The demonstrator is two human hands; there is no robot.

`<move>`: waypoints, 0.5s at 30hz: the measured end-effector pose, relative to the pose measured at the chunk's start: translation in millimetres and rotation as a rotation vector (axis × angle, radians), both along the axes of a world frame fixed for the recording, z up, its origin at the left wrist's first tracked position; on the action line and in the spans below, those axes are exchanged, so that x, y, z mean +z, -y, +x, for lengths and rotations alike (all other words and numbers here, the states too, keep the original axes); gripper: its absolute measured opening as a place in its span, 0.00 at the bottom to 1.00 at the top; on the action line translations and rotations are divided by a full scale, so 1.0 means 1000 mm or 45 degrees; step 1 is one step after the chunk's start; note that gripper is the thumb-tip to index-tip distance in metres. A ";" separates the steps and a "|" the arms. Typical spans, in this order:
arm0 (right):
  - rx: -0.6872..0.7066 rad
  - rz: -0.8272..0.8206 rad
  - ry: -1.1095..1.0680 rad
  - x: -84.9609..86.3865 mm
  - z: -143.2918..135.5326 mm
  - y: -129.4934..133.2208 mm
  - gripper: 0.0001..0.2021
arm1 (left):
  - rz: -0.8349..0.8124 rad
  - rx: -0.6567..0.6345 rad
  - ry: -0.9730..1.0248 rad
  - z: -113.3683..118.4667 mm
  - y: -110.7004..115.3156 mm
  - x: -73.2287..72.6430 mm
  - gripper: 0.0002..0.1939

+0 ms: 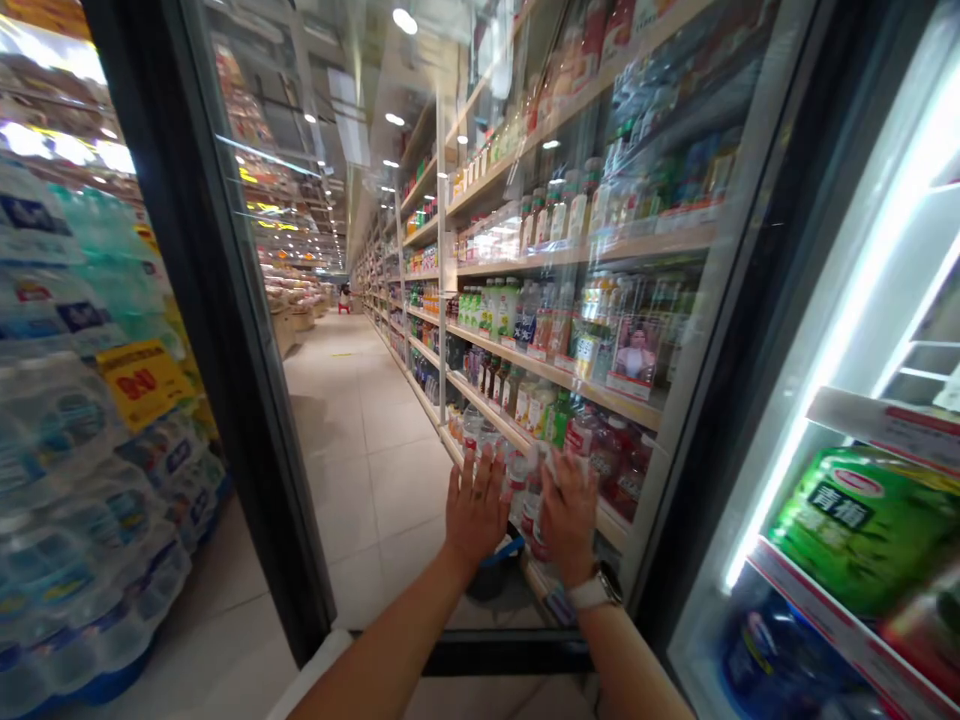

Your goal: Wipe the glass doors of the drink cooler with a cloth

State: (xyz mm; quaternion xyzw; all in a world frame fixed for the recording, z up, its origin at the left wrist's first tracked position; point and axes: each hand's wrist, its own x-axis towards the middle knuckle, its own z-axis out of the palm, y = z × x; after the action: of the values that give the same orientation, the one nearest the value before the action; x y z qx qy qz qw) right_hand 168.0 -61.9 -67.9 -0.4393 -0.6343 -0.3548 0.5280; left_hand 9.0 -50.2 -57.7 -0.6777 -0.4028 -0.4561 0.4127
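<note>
A glass door [360,400] in a black frame stands open before me. My left hand [478,505] lies flat against the lower part of the pane, fingers up and apart. Beside it, my right hand [568,515] is also laid on the glass, its fingers slightly spread and a little blurred. A pale patch shows at its fingertips; I cannot tell whether it is a cloth or bottles behind the glass. A watch [596,590] is on the right wrist.
Through the glass, drink shelves [555,365] line an aisle [349,395], with a dark container [495,580] low down. Wrapped water bottles [67,530] are stacked at left. At right, a lit cooler holds a green bottle [862,525].
</note>
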 end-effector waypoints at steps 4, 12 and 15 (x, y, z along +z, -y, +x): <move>-0.179 0.074 -0.443 0.016 0.052 -0.004 0.26 | 0.007 -0.025 0.035 0.002 0.002 0.003 0.36; -0.063 0.048 -0.357 0.000 -0.010 -0.003 0.28 | 0.007 0.032 -0.001 0.001 0.000 -0.001 0.34; 0.076 -0.021 -0.068 -0.013 -0.046 0.003 0.27 | 0.028 0.056 -0.027 -0.001 -0.001 -0.003 0.33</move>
State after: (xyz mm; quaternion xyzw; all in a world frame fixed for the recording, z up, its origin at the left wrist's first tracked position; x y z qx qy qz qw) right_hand 121.7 -64.6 -81.0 -0.4337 -0.6358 -0.3217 0.5515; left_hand 8.3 -49.5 -60.8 -0.6688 -0.4082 -0.4441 0.4345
